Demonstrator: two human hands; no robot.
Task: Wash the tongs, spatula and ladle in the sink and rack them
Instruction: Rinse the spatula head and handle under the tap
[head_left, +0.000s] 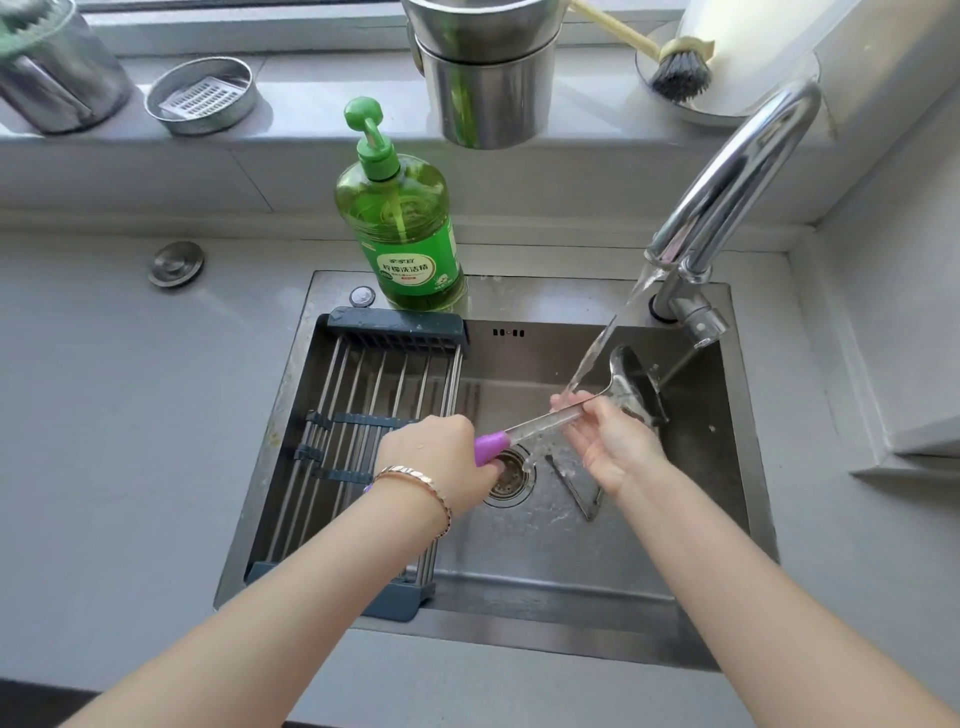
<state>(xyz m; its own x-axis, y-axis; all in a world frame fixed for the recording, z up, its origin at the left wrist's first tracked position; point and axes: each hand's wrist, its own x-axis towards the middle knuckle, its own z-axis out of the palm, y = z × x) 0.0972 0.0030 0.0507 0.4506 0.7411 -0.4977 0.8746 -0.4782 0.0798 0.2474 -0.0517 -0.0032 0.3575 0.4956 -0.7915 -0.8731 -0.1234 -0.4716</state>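
Head view: rinsing the ladle under the stream from the tap, over the drain of the sink. Gripping the purple handle with the left hand, fingers curled right round it; pinching the wet metal shaft with the right hand, thumb on top and fingers underneath, directly in the water. Lying with the long axis slanted from near left at the handle to far right at the bowl, close to the sink's right wall. Just behind that bowl, a dark utensil head (probably the spatula, though hard to tell). Below the right hand, on the sink floor, the tongs, splayed in a V. Across the sink's left half, the rack, none of the three utensils on it yet, with the left hand at its right edge and so the nearer of the two hands. Judging from this, racking the ladle calls for a short carry leftward, handle leading.
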